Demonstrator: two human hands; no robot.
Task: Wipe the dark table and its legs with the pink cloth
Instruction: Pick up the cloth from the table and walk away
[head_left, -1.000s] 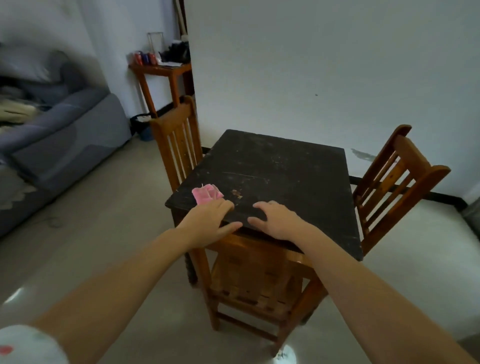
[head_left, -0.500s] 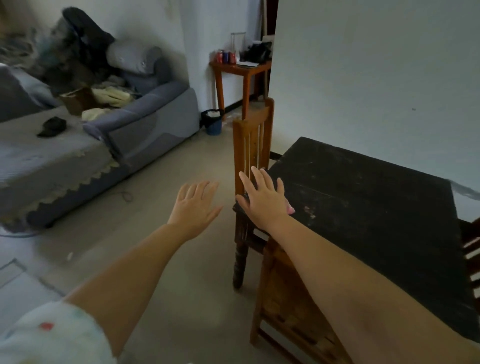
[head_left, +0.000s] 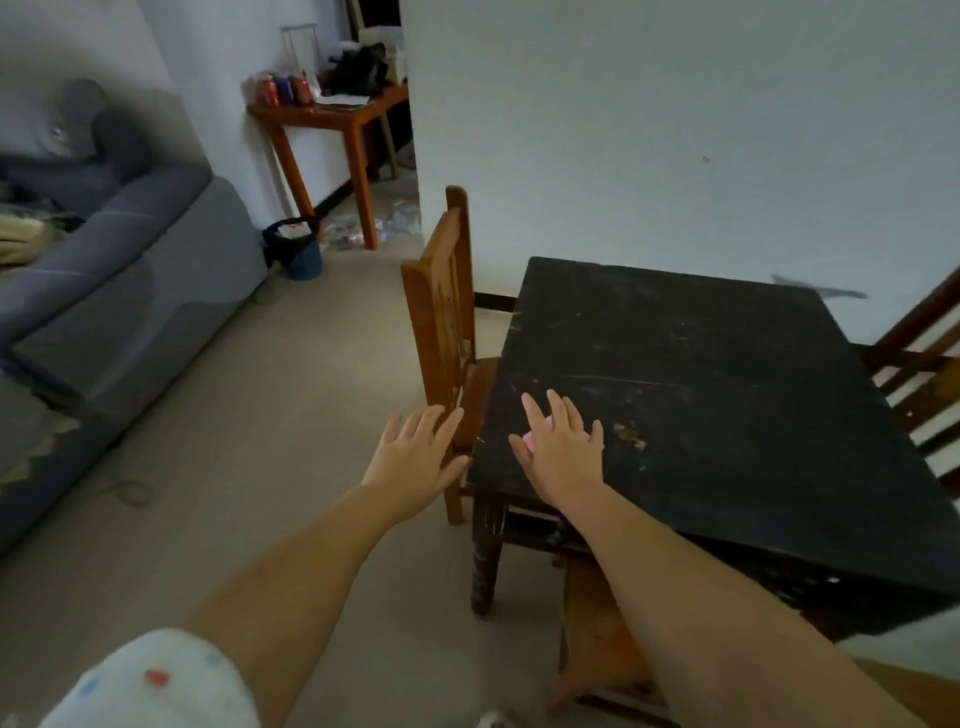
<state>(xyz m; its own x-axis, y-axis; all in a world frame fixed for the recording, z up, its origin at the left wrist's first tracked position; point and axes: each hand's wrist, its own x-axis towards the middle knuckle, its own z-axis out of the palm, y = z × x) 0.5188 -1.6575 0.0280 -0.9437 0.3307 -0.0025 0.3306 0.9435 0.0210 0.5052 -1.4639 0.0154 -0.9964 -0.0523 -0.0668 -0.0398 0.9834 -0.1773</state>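
The dark table (head_left: 727, 395) fills the right half of the view, its top scuffed and spotted. My right hand (head_left: 561, 447) lies flat with spread fingers near the table's front left corner, covering the pink cloth (head_left: 530, 441); only a small pink edge shows beside the thumb. My left hand (head_left: 415, 460) hovers open with straight fingers just left of the table, in front of a wooden chair's back, holding nothing. One dark table leg (head_left: 485, 556) shows below the corner.
A wooden chair (head_left: 441, 322) stands against the table's left side, another chair (head_left: 919, 364) at the right edge, and a third (head_left: 597, 639) is tucked under the near side. A grey sofa (head_left: 119, 291), a small bin (head_left: 296, 249) and an orange side table (head_left: 332, 119) stand farther left.
My view has swung from left back toward the table. My right hand moved onto the cloth, which my left hand left a second ago. My left hand now hovers beside the chair.
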